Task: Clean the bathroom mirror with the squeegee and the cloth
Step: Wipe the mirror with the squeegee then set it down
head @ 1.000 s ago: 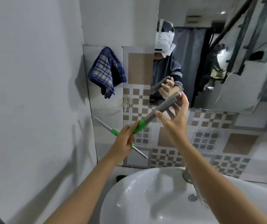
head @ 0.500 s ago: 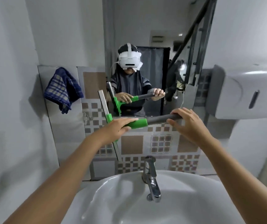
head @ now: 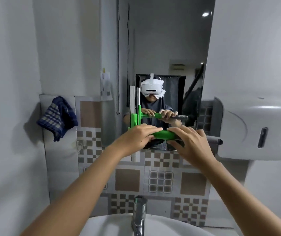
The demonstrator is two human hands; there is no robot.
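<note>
Both hands grip the squeegee (head: 164, 135) in front of the mirror (head: 167, 48): the left hand (head: 136, 138) is closed on its green part and the right hand (head: 190, 142) beside it. The blade stands upright at the mirror's lower left edge (touching the glass, it seems). The cloth (head: 57, 117) hangs on the wall, well left of the mirror.

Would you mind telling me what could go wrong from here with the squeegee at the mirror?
1. The squeegee blade stands upright at the mirror's left edge; a sideways pull might miss the tall glass above.
2. The handle's grey end sits close to the dispenser and could knock it.
3. The left hand and right hand crowd the green grip, which may make pressure uneven.
</note>
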